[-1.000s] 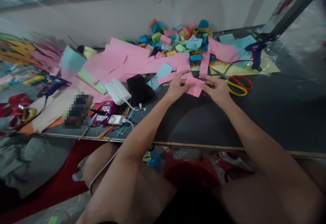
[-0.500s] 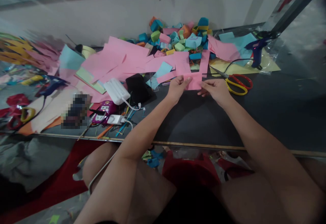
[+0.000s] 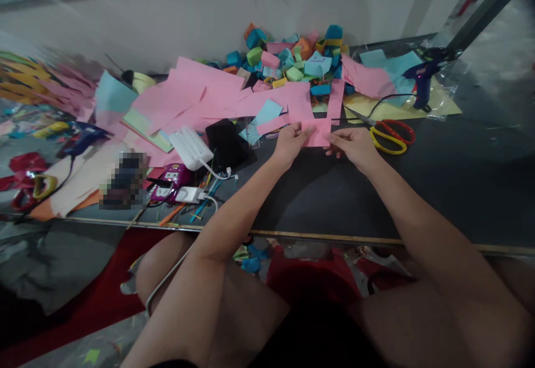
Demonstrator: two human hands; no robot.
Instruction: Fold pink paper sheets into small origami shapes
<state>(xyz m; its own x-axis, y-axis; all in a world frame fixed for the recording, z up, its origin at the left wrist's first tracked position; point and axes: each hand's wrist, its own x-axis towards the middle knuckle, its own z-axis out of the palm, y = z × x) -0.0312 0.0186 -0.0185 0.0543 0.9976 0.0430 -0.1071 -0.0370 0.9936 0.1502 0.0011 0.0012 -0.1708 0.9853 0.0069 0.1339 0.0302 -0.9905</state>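
two hands, one small pink piece, and trouble parked close by

here we are at the dark desk (image 3: 451, 189), and the small pink piece (image 3: 316, 135) is held up between both hands, over the desk's far half, just in front of the loose pink sheets. the left hand (image 3: 292, 144) has its grip pinched on the piece's left side, thumb laid flat across the front. the right hand (image 3: 350, 144) pinches the right edge between thumb and fingertips, the lower fingers loosely curled.

now the risks! the piece looks thin, so an uneven pull from the two grips could crease it or tear it. and that right grip has only a sliver of edge; a little slack there and the corner could slip free and swing the piece askew.

look right: the scissors (image 3: 388, 136), yellow and red handles, lie just beside the right hand, blades angled toward the pink strip (image 3: 336, 103). a careless sweep outward could knock them, or bring a knuckle against metal. whether they touch the hand, i cannot tell.

farther back, the blue glue gun (image 3: 423, 85) shows a red glow on its body, its black cord (image 3: 388, 96) running toward the scissors. if it is hot, a snag on that cord could drag it across the paper. and against the pink sheets (image 3: 204, 92) behind, a dropped pink piece could be hard to pick out!
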